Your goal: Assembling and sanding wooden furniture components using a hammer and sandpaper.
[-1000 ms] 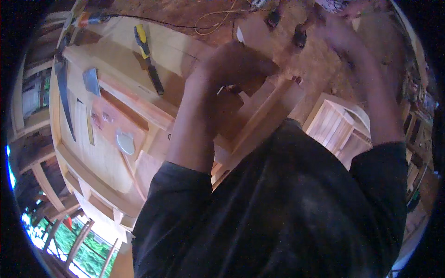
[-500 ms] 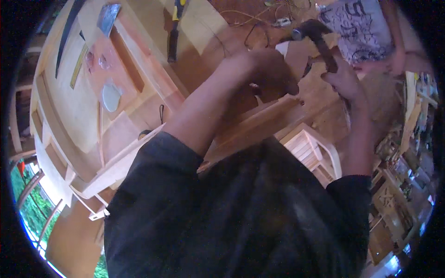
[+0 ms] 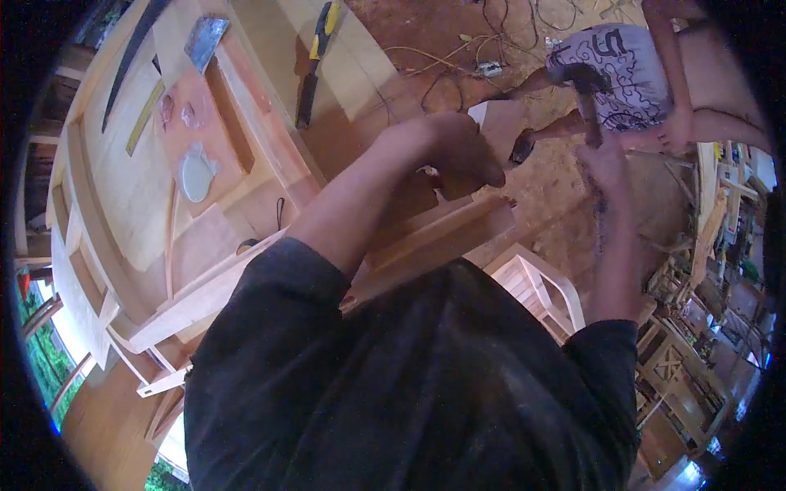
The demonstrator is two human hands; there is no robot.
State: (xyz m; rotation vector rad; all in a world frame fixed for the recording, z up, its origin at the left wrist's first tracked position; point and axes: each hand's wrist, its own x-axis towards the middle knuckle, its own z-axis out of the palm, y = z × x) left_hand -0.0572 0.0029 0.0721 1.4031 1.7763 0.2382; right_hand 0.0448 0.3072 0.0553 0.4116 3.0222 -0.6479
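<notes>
Dark-headed hammer (image 3: pixel 588 100) in the person's right hand (image 3: pixel 604 168)

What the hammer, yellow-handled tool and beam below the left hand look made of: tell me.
Hammer: dark, dull head, probably metal; handle material unclear.
Yellow-handled tool: grip likely plastic, by its bright yellow-and-black colouring; dark blade probably metal.
Beam: apparently bare wood, by its reddish-brown tone and squared, unglossy faces.

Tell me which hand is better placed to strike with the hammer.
Right, I'd judge. The right hand grips the hammer by its handle, with the head away from the beam. The left hand is curled near the beam, without the hammer.
</notes>
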